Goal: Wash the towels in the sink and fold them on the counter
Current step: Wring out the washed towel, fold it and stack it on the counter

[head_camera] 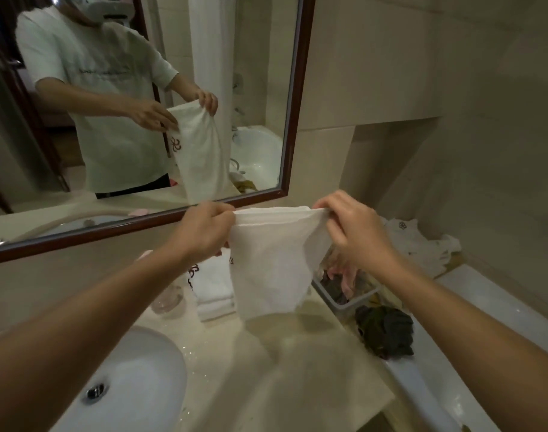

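Held towel: white towel (pixel 271 263) hung folded double in the air above the counter (pixel 297 353), top edge stretched level between both hands, lower end loose and clear of the counter.
Left hand: left hand (pixel 204 230) pinched the towel's top left corner, fingers curled round the cloth.
Right hand: right hand (pixel 352 227) pinched the top right corner, thumb and fingers closed on the edge.
Folded stack: folded white towels (pixel 215 291) with a dark flower mark lay on the counter behind the held one, partly hidden by it.
Sink: white basin (pixel 135 378) at lower left, metal drain visible.
Bin: grey tray (pixel 349 302) of mixed cloths just right of the held towel; dark cloth (pixel 385 333) lay beside it.
Far right: crumpled white towels (pixel 422 241) on the ledge.
Mirror: wood-framed mirror (pixel 293 126) showed the person holding the towel.
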A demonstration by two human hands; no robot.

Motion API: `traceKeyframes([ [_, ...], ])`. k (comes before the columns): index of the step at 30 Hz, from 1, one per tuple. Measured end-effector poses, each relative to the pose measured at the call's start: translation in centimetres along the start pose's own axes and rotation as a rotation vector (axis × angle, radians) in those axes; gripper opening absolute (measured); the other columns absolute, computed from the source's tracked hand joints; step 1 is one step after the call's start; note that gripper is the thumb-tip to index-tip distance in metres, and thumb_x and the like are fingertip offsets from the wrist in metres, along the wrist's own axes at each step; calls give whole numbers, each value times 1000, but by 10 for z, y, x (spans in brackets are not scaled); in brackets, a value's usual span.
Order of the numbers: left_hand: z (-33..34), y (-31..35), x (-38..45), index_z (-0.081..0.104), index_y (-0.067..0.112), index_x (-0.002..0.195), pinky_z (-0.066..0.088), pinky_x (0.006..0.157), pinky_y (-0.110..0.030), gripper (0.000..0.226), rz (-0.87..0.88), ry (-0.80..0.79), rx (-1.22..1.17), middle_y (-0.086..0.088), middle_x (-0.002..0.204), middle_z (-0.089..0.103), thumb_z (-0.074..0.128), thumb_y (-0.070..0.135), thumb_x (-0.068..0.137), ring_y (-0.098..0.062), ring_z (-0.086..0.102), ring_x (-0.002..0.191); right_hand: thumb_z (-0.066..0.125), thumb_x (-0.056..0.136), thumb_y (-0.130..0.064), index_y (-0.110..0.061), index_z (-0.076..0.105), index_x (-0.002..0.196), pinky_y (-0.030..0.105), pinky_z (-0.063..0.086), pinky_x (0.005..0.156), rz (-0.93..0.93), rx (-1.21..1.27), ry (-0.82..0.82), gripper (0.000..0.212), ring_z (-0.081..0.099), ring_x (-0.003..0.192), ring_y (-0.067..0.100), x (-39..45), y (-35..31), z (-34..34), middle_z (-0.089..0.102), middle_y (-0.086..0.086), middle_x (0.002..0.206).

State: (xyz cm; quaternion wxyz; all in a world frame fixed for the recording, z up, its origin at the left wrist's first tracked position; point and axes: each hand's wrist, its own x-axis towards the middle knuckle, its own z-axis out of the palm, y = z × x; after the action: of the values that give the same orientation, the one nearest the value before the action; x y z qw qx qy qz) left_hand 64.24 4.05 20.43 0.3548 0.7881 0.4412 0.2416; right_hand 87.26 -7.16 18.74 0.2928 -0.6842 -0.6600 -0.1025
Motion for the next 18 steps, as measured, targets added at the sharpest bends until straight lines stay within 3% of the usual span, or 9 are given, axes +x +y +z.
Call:
traceKeyframes([
  [5, 29, -39, -56, 70, 13, 81, 53, 61, -36, 33, 9, -173, -10, -3, 70, 68, 44, 32, 88, -13, 64, 58, 45, 91, -15, -18, 64, 99, 19, 42, 66, 14, 171, -108, 21, 50, 79, -1, -86, 1, 17, 54, -13, 94],
  [9, 71, -83, -109, 75, 13, 84, 48, 50, -25, 26, -254, -351, -227, -3, 69, 70, 53, 3, 94, -18, 68, 58, 50, 93, -15, -24, 62, 97, 24, 48, 72, 119, 335, -334, 15, 56, 86, 1, -163, 4, 54, 55, -17, 94],
  [12, 98, -117, -144, 78, 16, 79, 44, 56, -19, 23, -388, -457, -233, 1, 64, 67, 60, 6, 90, -11, 62, 61, 50, 91, -12, -27, 59, 93, 23, 46, 72, 181, 390, -461, 18, 55, 87, 2, -206, -3, 77, 54, -19, 93],
  [16, 117, -132, -172, 80, 28, 83, 43, 61, -15, 13, -498, -477, -326, 6, 69, 70, 69, 21, 86, -5, 58, 62, 41, 91, -14, -20, 55, 87, 22, 39, 67, 268, 401, -499, 16, 48, 76, 2, -236, -16, 96, 48, -17, 85],
  [18, 123, -131, -177, 79, 33, 80, 45, 64, -14, 15, -529, -428, -333, 10, 74, 73, 69, 24, 86, -5, 60, 62, 36, 92, -16, -15, 58, 97, 16, 36, 69, 287, 379, -525, 22, 44, 76, -1, -240, -18, 100, 46, -16, 89],
])
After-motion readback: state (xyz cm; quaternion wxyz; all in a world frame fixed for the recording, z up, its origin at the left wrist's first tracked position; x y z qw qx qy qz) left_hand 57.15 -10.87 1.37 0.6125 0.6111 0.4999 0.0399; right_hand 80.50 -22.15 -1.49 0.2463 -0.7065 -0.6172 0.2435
